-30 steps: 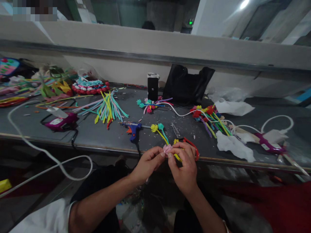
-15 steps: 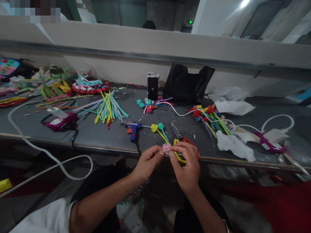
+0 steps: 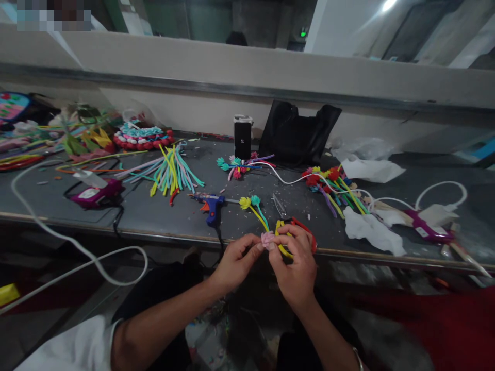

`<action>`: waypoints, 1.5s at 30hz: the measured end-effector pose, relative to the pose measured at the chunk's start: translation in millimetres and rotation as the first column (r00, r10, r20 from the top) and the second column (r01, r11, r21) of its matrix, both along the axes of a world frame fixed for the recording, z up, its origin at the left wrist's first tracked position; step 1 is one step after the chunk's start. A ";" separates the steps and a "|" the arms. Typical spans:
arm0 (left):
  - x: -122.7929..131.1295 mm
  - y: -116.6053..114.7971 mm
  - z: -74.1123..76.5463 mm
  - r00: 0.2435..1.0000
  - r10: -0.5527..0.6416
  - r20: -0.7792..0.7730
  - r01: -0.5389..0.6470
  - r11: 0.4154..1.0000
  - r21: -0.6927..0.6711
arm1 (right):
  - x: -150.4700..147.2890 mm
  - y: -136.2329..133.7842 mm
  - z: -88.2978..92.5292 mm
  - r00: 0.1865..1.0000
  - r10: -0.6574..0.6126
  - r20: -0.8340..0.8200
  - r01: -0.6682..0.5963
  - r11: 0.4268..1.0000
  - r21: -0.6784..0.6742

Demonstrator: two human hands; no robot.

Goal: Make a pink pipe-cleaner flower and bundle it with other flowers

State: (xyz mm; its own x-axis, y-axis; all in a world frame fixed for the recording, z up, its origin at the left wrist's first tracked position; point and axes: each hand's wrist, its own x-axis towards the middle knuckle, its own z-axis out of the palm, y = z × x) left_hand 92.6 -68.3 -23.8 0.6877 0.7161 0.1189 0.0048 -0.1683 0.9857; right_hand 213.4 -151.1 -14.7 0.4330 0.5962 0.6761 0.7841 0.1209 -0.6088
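A small pink pipe-cleaner flower [image 3: 267,238] is pinched between both hands at the table's front edge. My left hand [image 3: 236,259] grips its left side with thumb and forefinger; my right hand [image 3: 294,263] holds the other side with its fingertips. Just beyond lie a yellow flower [image 3: 245,203] and a teal flower [image 3: 256,200], their stems running toward my fingers. Pliers with red and yellow handles [image 3: 305,226] lie partly hidden behind my right hand. Left of the flowers rests a blue glue gun [image 3: 212,207] with an orange trigger.
Yellow and teal pipe cleaners [image 3: 176,172] lie in a bundle to the left. Finished flowers [image 3: 240,167] sit in front of a phone [image 3: 243,138]. A black bag [image 3: 299,133] leans on the wall. More flowers [image 3: 328,180], white cable and crumpled tissue [image 3: 373,232] are at right.
The pink flower has turned slightly and shifted a touch to the right between my fingertips. Both hands keep their hold, and the things on the table stay put.
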 end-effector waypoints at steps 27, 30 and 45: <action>-2.2 1.2 6.7 0.970 -0.078 0.232 0.209 0.761 -0.615 | 3.1 -2.2 2.2 0.996 0.076 -0.055 -0.073 0.996 0.046; -2.8 1.4 7.5 0.970 -0.087 0.228 0.213 0.754 -0.622 | 2.0 -1.4 2.5 0.997 0.072 -0.037 -0.071 0.997 0.039; -0.8 -1.5 5.8 0.988 -0.078 0.132 0.130 0.881 -0.455 | 2.2 -3.3 2.8 0.998 0.058 0.013 -0.058 0.998 -0.018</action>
